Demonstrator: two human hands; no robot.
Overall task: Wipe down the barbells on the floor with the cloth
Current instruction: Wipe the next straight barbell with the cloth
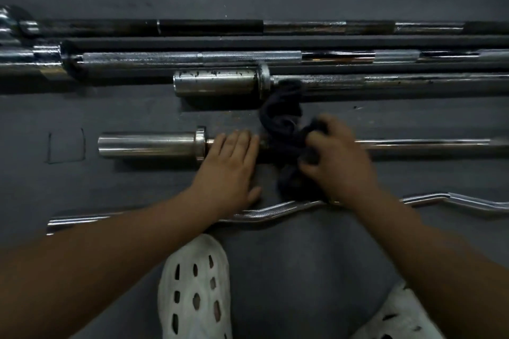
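Note:
Several barbells lie side by side on the dark floor. On the near straight barbell (148,144), just right of its steel sleeve, my left hand (230,165) rests with fingers straight across the shaft. My right hand (334,158) grips a dark cloth (283,129) bunched over the same shaft. One end of the cloth trails up onto the spotted barbell (217,84) behind it. A curved chrome bar (264,212) lies closest to me, under both wrists.
Two longer barbells (192,58) lie further back toward the wall. My two white perforated shoes (195,289) stand at the bottom edge. A dark outlined square (66,146) marks the floor left of the near sleeve.

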